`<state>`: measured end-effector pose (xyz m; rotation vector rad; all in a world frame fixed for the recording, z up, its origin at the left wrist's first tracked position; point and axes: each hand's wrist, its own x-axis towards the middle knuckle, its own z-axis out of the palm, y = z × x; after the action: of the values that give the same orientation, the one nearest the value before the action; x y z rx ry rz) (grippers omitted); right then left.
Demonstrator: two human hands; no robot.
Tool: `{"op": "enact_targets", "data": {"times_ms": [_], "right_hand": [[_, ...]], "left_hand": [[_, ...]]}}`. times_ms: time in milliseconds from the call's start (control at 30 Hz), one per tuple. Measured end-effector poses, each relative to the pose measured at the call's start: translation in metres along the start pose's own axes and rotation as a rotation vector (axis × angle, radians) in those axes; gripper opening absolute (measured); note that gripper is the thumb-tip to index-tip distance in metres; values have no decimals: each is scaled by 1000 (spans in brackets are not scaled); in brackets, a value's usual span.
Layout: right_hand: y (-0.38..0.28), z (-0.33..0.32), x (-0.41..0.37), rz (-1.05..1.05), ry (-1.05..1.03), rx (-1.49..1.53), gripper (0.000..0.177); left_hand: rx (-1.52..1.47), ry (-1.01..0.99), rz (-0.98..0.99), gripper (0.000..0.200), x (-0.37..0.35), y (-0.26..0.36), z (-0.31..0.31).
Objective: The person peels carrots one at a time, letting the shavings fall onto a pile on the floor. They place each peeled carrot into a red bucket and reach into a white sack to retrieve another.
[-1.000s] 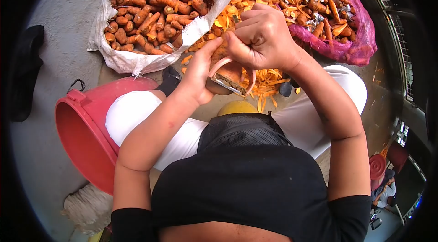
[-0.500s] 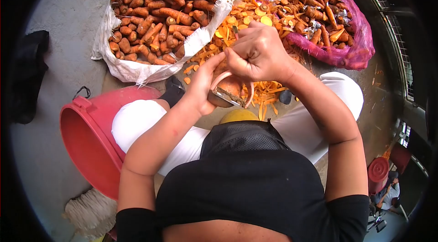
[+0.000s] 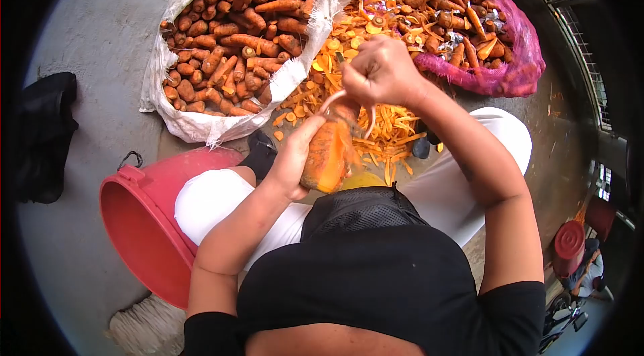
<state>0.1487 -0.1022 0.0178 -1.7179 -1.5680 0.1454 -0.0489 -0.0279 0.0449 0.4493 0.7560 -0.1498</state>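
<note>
Up toward the carrot's far end has gone the peeler [image 3: 333, 97], which sat over the near end half a second ago, and a bright pared face shows where blade and dirt showed before.

In the head view, my left hand [image 3: 290, 163], just left of the frame's middle, has its grip clamped on the large carrot [image 3: 329, 155]. My right hand [image 3: 384, 73], above and to the right, is closed in a fist on the peeler; its curved arms straddle the carrot's upper end. From my right grip the carrot lies down and to the left, its long axis running steeply up the frame with a slight lean right. My left hand is nearer, already touching it along the left side; whether the blade touches the skin, I cannot tell.

Peelings [image 3: 389, 125] lie on the floor just past the tool. A white sack [image 3: 288, 84] of carrots fills the upper left, a pink sack [image 3: 526, 68] the upper right, and a red bucket [image 3: 144, 239] lies tipped at lower left. I can read no brand, label or writing anywhere.
</note>
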Motion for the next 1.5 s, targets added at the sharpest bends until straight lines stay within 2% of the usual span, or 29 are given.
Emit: {"op": "enact_targets", "data": {"times_ms": [100, 200, 233, 267, 333, 367, 467, 533, 567, 600, 667, 733, 767, 900, 967, 1067, 1100, 1200, 1233, 1500], "right_hand": [[13, -4, 4, 33, -17, -79, 38], [27, -4, 8, 235, -42, -118, 36], [35, -16, 12, 313, -131, -190, 34], [63, -13, 4, 205, -28, -364, 35], [70, -23, 3, 443, 19, -389, 35], [72, -23, 4, 449, 76, -429, 36], [46, -26, 15, 450, 126, -364, 38], [31, -24, 22, 446, 108, -294, 40], [29, -18, 24, 501, 67, -87, 44], [31, -14, 23, 541, -20, 115, 44], [23, -6, 25, 565, -116, 592, 37], [7, -6, 26, 491, -226, 712, 30], [2, -6, 26, 518, -275, 789, 27], [-8, -8, 19, 432, -224, 332, 30], [-6, -7, 15, 362, -176, 148, 33], [-6, 0, 13, 0, 105, -65, 42], [-11, 4, 13, 55, 120, 70, 38], [-22, 2, 14, -48, 130, -7, 36], [-24, 3, 14, -70, 151, -9, 34], [-28, 3, 13, -153, 135, -101, 26]], "left_hand": [[-10, 12, -70, 46, 3, 0, -8], [57, -17, -62, 47, -3, 5, -5], [107, -49, -79, 48, -8, 7, -4], [164, -70, -42, 49, -12, 8, 0], [276, -115, 30, 51, -18, 10, 4], [312, -188, 111, 53, -16, 16, -6], [1342, 295, 983, 58, 14, 13, -27], [1597, 515, 895, 63, 14, 31, -17], [1717, 630, 843, 65, 16, 40, -13], [1201, 461, 695, 59, 25, 46, -19], [276, 275, 357, 48, 32, 57, -26], [224, 219, 380, 42, 30, 54, -21], [196, 192, 387, 40, 30, 53, -20], [66, 95, 313, 36, 36, 52, -14], [-15, 115, 276, 33, 34, 49, -7], [-70, 76, 201, 33, 42, 42, -20], [-77, 53, 173, 33, 42, 41, -23], [-70, 63, 117, 38, 44, 33, -19], [-40, 136, 112, 39, 39, 32, -6], [-89, 89, 112, 38, 52, 18, -26]]}}
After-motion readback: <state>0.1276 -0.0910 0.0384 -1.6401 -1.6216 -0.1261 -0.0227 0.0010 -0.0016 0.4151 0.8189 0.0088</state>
